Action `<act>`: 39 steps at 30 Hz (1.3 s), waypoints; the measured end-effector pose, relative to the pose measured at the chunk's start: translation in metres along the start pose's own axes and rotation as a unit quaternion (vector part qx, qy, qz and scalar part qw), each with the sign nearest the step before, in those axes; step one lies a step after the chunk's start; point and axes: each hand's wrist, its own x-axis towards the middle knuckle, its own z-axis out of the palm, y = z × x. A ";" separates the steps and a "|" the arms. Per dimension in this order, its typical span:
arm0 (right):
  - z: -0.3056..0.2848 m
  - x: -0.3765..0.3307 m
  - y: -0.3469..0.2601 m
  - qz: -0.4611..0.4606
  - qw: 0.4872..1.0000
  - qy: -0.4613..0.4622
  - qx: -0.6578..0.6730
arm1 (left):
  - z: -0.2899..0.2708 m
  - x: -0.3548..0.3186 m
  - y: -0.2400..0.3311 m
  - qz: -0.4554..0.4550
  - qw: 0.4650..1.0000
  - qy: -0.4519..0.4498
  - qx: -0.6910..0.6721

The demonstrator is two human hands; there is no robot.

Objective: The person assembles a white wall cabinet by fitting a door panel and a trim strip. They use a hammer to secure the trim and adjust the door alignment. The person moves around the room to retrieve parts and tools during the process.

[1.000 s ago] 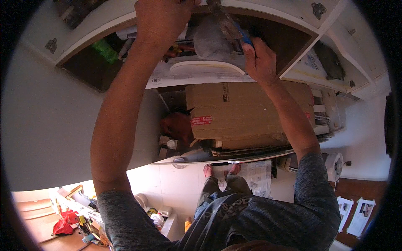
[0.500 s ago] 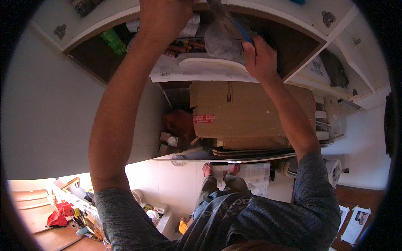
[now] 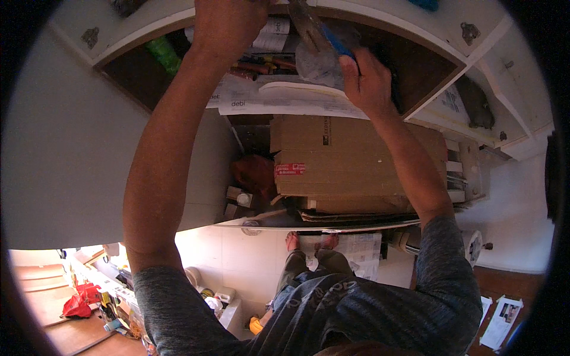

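Observation:
My right hand [image 3: 369, 82] is closed around the blue handle of a tool [image 3: 314, 32] with a flat, stained metal blade; its exact kind is unclear. The blade points up and left, to the front edge of a white cabinet shelf [image 3: 380, 22]. At the top of the view, my left hand [image 3: 231, 26] is by the same edge, left of the blade. Its fingertips are cut off by the frame, so its grip does not show. Behind the tool, inside the compartment, lies a clear plastic bag [image 3: 317, 65].
Printed white sheets [image 3: 267, 102], orange-handled items [image 3: 252, 67] and a green bottle [image 3: 163, 54] lie in the compartment. Below are a large cardboard box [image 3: 356, 157] and a reddish bag [image 3: 252, 172]. A grey panel [image 3: 77, 148] stands at left. Tools and a red bag [image 3: 80, 301] lie far lower left.
The tool and my right hand have shifted slightly, and more of the blade shows. My left hand has moved a little to the left, still at the shelf edge.

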 end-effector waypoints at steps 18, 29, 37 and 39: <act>0.010 0.011 -0.013 0.004 1.000 0.014 0.012 | -0.009 0.000 -0.013 -0.043 0.999 -0.015 0.024; 0.012 0.016 -0.016 0.014 1.000 0.000 0.002 | -0.012 0.000 -0.012 -0.035 0.999 -0.013 0.012; 0.016 0.020 -0.024 0.011 1.000 -0.015 0.000 | -0.021 -0.005 -0.029 -0.053 0.998 -0.017 0.043; 0.018 0.021 -0.026 0.001 1.000 -0.014 0.002 | -0.024 -0.005 -0.029 -0.061 0.997 -0.019 0.044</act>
